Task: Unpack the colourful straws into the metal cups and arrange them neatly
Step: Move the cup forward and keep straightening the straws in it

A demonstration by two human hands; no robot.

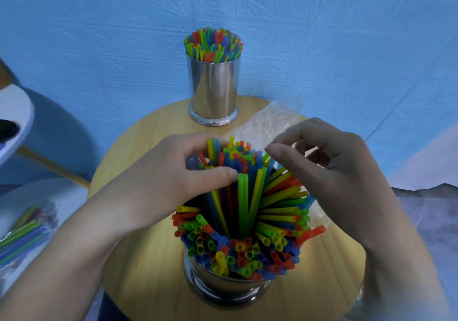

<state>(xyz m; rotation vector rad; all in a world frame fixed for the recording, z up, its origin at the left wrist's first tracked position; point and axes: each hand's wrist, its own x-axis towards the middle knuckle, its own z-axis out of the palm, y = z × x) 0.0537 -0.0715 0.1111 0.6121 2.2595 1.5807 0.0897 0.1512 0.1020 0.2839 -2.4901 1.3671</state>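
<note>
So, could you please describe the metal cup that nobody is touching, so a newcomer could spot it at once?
Find the round wooden table before the blue wall. At its far edge stands the far metal cup, upright and untouched. Unlike the near cup, whose straws fan outward between the left hand and right hand, its bundle stands tight and level.

Straws (244,224) in near cup (223,286)

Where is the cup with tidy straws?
Head view: the cup stands at the far edge of the table, centre, before the wall, left of the clear bag.
</note>
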